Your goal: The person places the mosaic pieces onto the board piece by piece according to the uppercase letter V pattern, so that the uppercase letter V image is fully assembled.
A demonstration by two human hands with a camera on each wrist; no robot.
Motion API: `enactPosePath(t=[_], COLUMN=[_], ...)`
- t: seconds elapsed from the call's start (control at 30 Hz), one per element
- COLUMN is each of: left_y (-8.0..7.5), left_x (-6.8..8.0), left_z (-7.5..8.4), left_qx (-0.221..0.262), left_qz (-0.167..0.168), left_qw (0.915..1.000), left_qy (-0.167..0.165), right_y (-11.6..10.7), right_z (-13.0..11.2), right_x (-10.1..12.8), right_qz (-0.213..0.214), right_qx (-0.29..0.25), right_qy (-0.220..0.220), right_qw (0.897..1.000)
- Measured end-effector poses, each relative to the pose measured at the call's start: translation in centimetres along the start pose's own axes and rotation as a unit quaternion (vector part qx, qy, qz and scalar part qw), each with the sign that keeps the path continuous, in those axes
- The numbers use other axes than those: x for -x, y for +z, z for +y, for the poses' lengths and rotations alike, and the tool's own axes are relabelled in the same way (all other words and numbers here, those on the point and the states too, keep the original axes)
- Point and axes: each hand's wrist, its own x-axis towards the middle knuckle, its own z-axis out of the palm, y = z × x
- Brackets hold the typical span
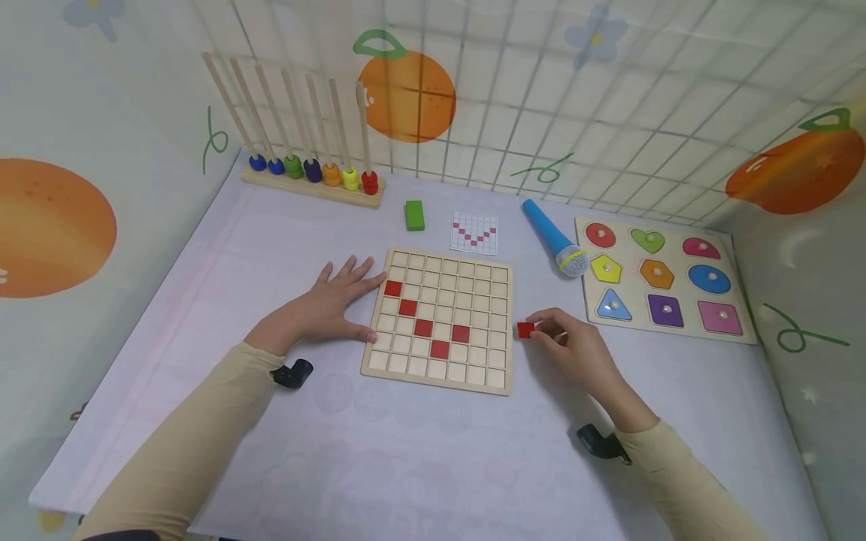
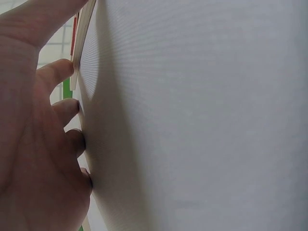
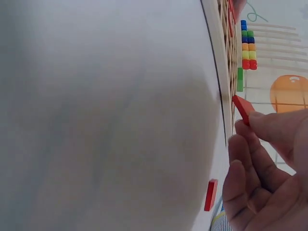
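My right hand [image 1: 575, 349] pinches a small red square tile [image 1: 525, 330] between thumb and fingers, just off the right edge of a wooden grid board [image 1: 510, 300]. In the right wrist view that held tile [image 3: 243, 109] is tilted near the board's edge. A second red tile [image 3: 211, 195] lies on the table beneath this hand, hidden from the head view. Several red tiles sit in the board's cells, forming a diagonal down to the lower middle, then one step up to the right. My left hand [image 1: 331, 304] is spread flat, thumb and forefinger touching the board's left edge.
Behind the board lie a green block [image 1: 415, 216] and a pattern card [image 1: 473, 234] with a red V. A blue toy microphone [image 1: 548, 233] and a shape puzzle [image 1: 666, 327] are to the right. At the back left stands a bead rack [image 1: 311, 188] with tall pegs.
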Motion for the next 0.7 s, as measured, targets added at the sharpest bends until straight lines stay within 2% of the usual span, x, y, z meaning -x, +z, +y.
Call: enactPosePath(t=[0.4,0.7], left_y=[-0.1,-0.1], left_x=[0.0,0.0], left_z=[0.1,0.0], left_qx=[0.002,0.001], left_qz=[-0.001,-0.002], left_qw=[1.0000,1.0000], left_qy=[-0.003,-0.004], right_y=[0.8,1.5], right_z=[-1.5,-2.7], right_x=[-0.7,-1.2], right_qz=[-0.007,-0.019], right_qx=[-0.015,-0.024], right_qy=[-0.023,-0.011], right_qw=[1.000,0.999])
